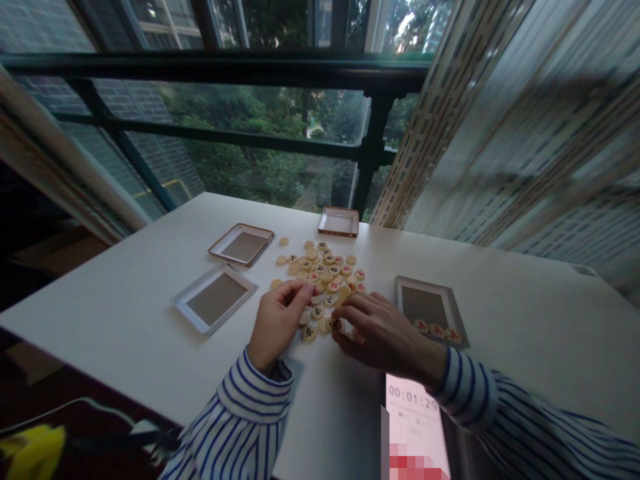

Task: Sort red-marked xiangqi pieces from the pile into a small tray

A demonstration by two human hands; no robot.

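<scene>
Round wooden Chinese chess pieces (333, 270) lie in a loose heap on the white table, some showing red or black characters, others plain side up. At the heap's near left edge is my left hand (277, 322), closed, its thumb and forefinger pinched together; what they hold, if anything, I cannot make out. My right hand (383, 331) curls over the near right edge, thumb and fingers around a Chinese chess piece (335, 325) with a black character. Its palm hides some pieces below. Three red-marked pieces (437, 331) sit in a row inside the grey-floored right tray (453, 298).
Two more shallow trays, one brown-rimmed (266, 244) and one pale-rimmed (186, 314), stand left of the heap. Another small tray (339, 232) is at the back edge. A phone (414, 417) showing a timer lies under my right forearm. Windows and a curtain (425, 120) border the table.
</scene>
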